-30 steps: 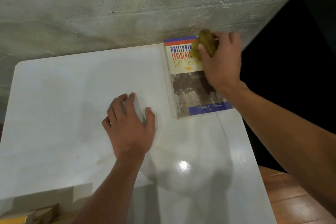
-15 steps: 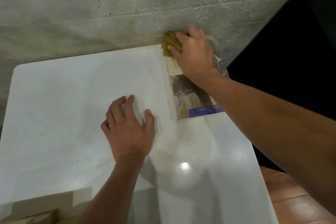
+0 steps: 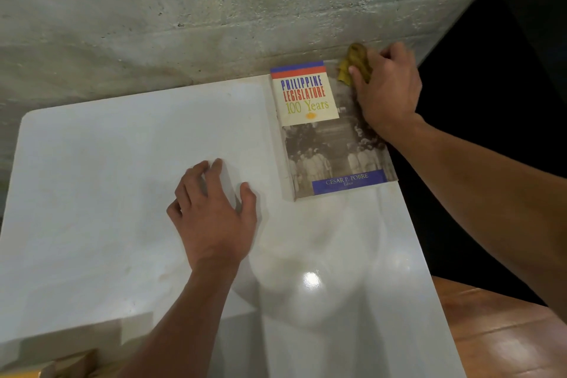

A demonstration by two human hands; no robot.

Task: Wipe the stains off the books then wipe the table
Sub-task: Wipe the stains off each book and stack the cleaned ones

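A paperback book [image 3: 325, 144] titled "Philippine Legislature 100 Years" lies flat at the far right corner of the white table [image 3: 107, 178], its top edge by the wall. My right hand [image 3: 387, 92] grips a bunched yellow-green cloth [image 3: 352, 66] and presses it on the book's top right corner. The cloth is partly hidden under my fingers. My left hand [image 3: 214, 218] rests flat on the table, fingers spread, just left of the book and apart from it.
A rough concrete wall [image 3: 214, 24] runs along the table's far edge. Right of the table is a dark gap [image 3: 506, 101], with wooden floor [image 3: 506, 331] lower down. Some yellowish objects [image 3: 61, 365] show at the bottom left, below a box-like white shape.
My right hand has swept the cloth from the book's top left corner across to its top right corner, uncovering the title. The left hand has stayed in place.
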